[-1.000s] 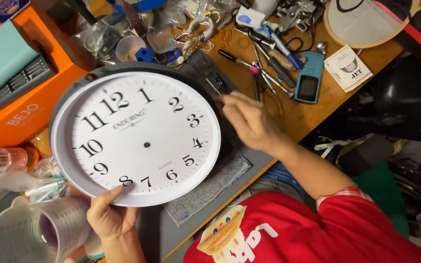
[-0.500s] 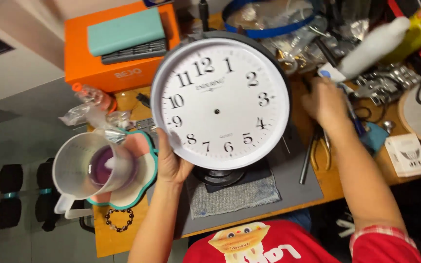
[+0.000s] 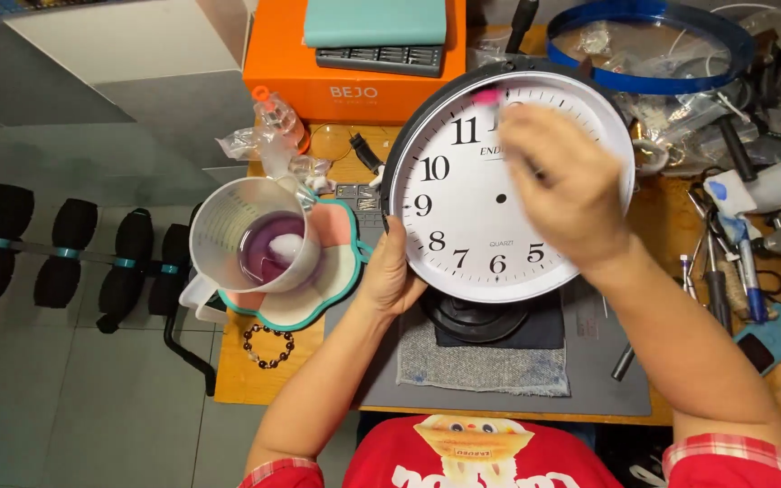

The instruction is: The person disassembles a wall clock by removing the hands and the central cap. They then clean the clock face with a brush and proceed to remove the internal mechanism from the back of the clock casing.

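- Head view: the clock dial [image 3: 490,217] sits near the middle of the bench [image 3: 255,380], propped over a dark round stand [image 3: 476,318] on a grey cloth [image 3: 481,369]
- Left hand [image 3: 390,276] clamps the dial's lower-left rim, fingers curled under it
- Right hand [image 3: 558,185] hovers over the top of the face, its grip pinched on a small pink-tipped tool [image 3: 485,94]; blurred, so I cannot tell if the tip touches
- Progress: the face is bare of hands, only the centre hole showing; fitting looks not yet done
- Against half a second ago: the right hand has swung in from the tools at the right edge, and the dial has hardly moved
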